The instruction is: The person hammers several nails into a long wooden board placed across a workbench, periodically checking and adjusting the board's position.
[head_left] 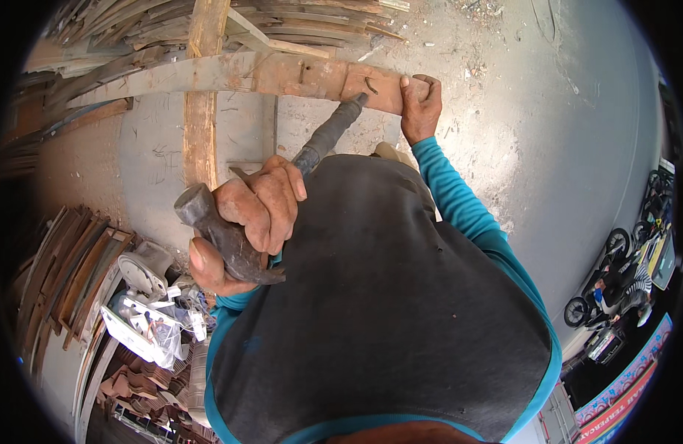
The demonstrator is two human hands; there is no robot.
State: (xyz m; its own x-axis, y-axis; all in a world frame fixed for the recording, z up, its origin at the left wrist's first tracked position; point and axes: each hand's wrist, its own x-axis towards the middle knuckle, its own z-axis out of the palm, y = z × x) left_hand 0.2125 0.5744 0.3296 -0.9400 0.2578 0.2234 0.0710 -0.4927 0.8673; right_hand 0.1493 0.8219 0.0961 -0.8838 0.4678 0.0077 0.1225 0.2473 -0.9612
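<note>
My left hand (pixel 264 203) is closed around the head end of a claw hammer (pixel 229 240). The hammer's dark wrapped handle (pixel 330 135) slants up and to the right, away from the hand. Its butt end meets or nearly meets a long reddish-brown wooden board (pixel 323 78), close below a bent nail (pixel 372 86) that sticks out of the wood. My right hand (pixel 421 107) grips the board's right end, thumb on the upper face and fingers curled around the edge. A second nail (pixel 301 72) stands farther left in the board.
Under the board runs a wooden beam (pixel 200 140). Wood strips (pixel 304 28) are piled beyond it. At the lower left are stacked planks (pixel 71 270), white plastic parts (pixel 145 325) and brown tiles (pixel 134 385). Motorcycles (pixel 615 244) and a person (pixel 621 287) are far right on the grey floor.
</note>
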